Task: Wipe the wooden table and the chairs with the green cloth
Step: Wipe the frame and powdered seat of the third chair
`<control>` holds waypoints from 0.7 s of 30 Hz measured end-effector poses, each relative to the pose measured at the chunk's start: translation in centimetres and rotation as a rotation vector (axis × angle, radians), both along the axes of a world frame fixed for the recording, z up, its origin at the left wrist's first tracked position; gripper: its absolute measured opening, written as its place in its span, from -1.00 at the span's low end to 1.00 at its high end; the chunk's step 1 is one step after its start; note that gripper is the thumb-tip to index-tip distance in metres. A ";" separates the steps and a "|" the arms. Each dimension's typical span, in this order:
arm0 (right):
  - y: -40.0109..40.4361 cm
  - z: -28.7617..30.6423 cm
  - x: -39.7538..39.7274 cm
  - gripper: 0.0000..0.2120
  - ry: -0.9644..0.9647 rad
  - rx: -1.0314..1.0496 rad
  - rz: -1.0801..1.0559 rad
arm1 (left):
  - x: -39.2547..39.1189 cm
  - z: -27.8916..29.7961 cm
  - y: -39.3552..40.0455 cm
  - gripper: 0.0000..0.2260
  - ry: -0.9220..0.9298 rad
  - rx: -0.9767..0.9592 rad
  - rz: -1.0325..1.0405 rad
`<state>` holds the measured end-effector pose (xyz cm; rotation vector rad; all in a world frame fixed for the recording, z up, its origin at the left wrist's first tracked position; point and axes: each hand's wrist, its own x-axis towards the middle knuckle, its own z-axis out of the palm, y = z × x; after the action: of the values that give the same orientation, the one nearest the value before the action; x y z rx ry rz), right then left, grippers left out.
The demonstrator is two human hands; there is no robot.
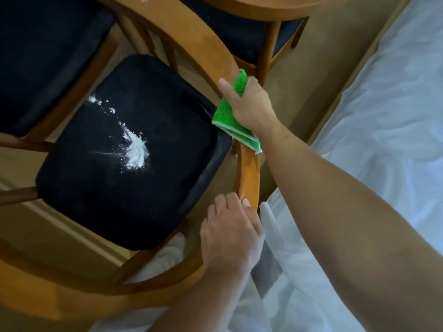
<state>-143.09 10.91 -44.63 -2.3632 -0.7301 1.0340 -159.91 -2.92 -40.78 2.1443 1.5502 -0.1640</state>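
White bedding point(383, 97) filled the right side of the view, with tan floor point(311, 44) between it and the wooden furniture. At the top edge, part of a round worktop point(259, 3) showed, with a dark-seated chair tucked partly beneath it.

Nearest the camera stood the chair point(249, 173) being cleaned, its curved wooden rail sweeping from upper left round to the bottom of the frame. Its black seat point(119, 188) carried a smear of white powder point(136, 149) near the middle, with smaller specks trailing up and to the left. Another dark-seated chair point(48, 56) stood beside it at upper left.

The right hand point(249, 104) gripped the cloth point(226, 116) against the rail at its right-hand bend, fingers curled over the far side of the wood and thumb stretched along the near side. The green cloth was folded, wrapped round the rail under the palm, with its lower corner hanging out below the wrist and a pale edge showing.

The left hand point(230, 233) held the same rail lower down, fingers bent over the inner edge above the seat and thumb on top of the wood. The two hands were apart, with a bare stretch of rail between them.
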 end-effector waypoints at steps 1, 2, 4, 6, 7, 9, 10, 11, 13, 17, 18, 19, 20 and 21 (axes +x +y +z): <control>0.2 0.0 0.2 -0.34 0.015 0.022 -0.012 | 0.1 0.0 -0.1 -0.59 0.012 0.009 -0.002; 0.2 0.0 0.3 -0.36 0.031 0.040 -0.021 | 0.1 0.0 0.0 -0.60 0.016 0.018 0.000; -1.3 -0.1 -0.1 -0.40 0.082 0.044 -0.030 | 0.1 0.3 0.3 -0.68 0.014 0.010 0.001; -4.1 -0.6 -0.8 -0.38 0.153 0.000 -0.027 | 0.0 0.5 0.6 -0.75 0.012 -0.080 0.004; -5.7 -0.8 -1.1 -0.38 0.193 -0.023 -0.016 | 0.3 0.5 0.8 -0.77 0.009 -0.118 0.017; -8.5 -0.7 -1.6 -0.42 0.280 -0.060 0.017 | 1.3 0.2 1.6 -0.76 0.013 -0.165 0.047; -9.5 -0.4 -1.8 -0.44 0.311 -0.081 0.042 | 2.1 -0.1 2.1 -0.74 0.012 -0.186 0.063; -10.3 -0.3 -1.9 -0.44 0.333 -0.096 0.067 | 2.9 -0.4 2.6 -0.73 0.005 -0.205 0.079; -11.0 -0.2 -1.7 -0.46 0.367 -0.101 0.119 | 4.2 -0.9 3.5 -0.71 -0.013 -0.227 0.102; -7.7 -1.1 0.1 -0.42 0.273 -0.052 0.202 | 5.0 -1.3 4.1 -0.69 -0.015 -0.192 0.073; -6.4 -1.3 0.6 -0.40 0.225 -0.046 0.212 | 5.3 -1.4 4.2 -0.66 -0.001 -0.175 0.064; -5.0 -1.5 1.0 -0.40 0.170 -0.038 0.217 | 5.7 -1.6 4.4 -0.63 0.014 -0.163 0.060; -3.6 -1.5 1.3 -0.39 0.118 -0.023 0.220 | 6.2 -1.8 4.8 -0.61 0.029 -0.161 0.061; -2.4 -1.6 1.6 -0.38 0.074 -0.006 0.229 | 6.8 -2.1 5.2 -0.60 0.039 -0.170 0.071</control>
<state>-141.47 8.55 -46.18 -2.2706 -0.9877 1.2116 -153.15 2.27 -42.88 1.9626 1.5724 -0.3046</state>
